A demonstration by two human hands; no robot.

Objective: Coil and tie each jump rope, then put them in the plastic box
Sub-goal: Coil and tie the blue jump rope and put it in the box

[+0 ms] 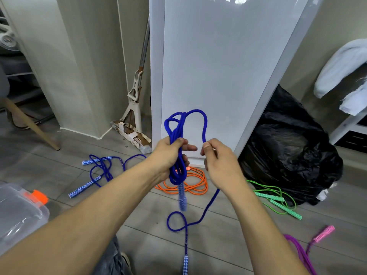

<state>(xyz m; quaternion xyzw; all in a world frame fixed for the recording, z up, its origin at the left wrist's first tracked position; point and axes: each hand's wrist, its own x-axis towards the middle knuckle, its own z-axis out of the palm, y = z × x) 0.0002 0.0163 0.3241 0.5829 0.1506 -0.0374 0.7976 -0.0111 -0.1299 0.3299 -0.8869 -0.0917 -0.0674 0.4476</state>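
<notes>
Nearest me, one handle point(185, 262) of the blue rope point(205, 124) lies on the floor by my knee, and the tail above it curls into a loop. If I haul the next turn up fast, that loop could cinch into a knot, or the handle could drag and snag. The plastic box point(17, 213) sits low at my left. My left hand point(170, 153) is raised in front of me, fingers clenched around the gathered coils. The other handle hangs below it, blurred, probably swinging. If that grip goes slack, the coils would slide apart. My right hand point(220, 161), just beside it, pinches the free strand between thumb and forefinger. An orange rope point(190, 185) lies beyond.
</notes>
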